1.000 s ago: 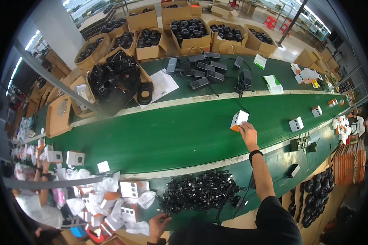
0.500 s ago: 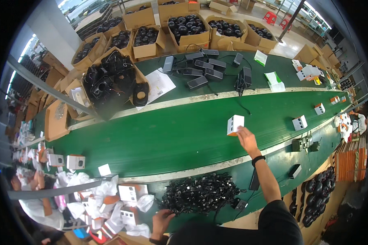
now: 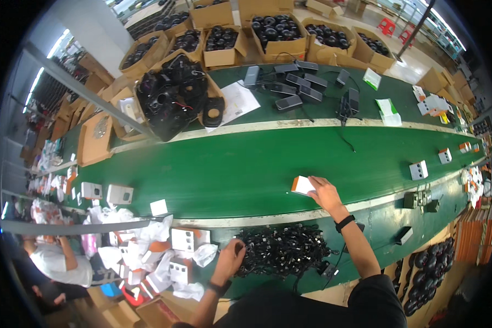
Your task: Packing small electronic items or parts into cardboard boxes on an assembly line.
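Observation:
My right hand (image 3: 325,195) grips a small white-and-orange box (image 3: 302,186) from its right side. The box is tilted, over the near half of the green conveyor belt (image 3: 229,169). At the left edge of a heap of black cables (image 3: 284,251), my left hand (image 3: 230,261) has its fingers curled in toward the thumb. Whatever those fingertips hold, if anything, is too small to tell. Left of that hand lie white boxes (image 3: 182,239) with dark round pictures, among crumpled clear plastic bags (image 3: 205,255).
Other small boxes stand on the belt, at the right (image 3: 419,170) and left (image 3: 119,194). Black power adapters (image 3: 298,82) and a carton of black parts (image 3: 172,98) line the far bench. A co-worker (image 3: 63,262) is at the lower left. A grey metal bar (image 3: 87,227) crosses the left side.
The box in my right hand has tipped over and come nearer to me. My left hand has moved forward along the cable heap, its fingers more curled. The whole view has shifted.

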A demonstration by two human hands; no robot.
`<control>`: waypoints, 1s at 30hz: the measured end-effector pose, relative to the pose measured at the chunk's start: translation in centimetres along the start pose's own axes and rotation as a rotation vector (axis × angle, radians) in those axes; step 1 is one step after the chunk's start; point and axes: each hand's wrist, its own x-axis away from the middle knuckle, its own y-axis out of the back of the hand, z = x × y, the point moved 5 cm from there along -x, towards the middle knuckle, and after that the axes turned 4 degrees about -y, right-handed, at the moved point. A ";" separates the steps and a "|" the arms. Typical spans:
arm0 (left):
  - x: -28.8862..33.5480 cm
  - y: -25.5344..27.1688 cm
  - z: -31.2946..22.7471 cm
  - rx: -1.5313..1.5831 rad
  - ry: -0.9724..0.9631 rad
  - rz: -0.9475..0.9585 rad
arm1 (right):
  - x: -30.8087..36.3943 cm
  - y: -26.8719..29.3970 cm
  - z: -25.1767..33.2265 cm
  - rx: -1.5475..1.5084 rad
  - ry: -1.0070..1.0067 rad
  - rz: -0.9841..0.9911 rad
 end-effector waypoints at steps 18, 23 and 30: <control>-6.5 -7.1 -3.1 0.276 -0.262 0.070 | -5.0 -1.3 -3.1 0.036 -0.127 0.368; -5.5 -5.1 -2.6 0.234 -0.314 -0.026 | -5.0 -2.2 -7.5 0.042 -0.280 0.474; -7.0 -3.5 -3.4 0.144 -0.036 0.018 | -3.0 -0.9 2.2 -0.132 0.123 0.419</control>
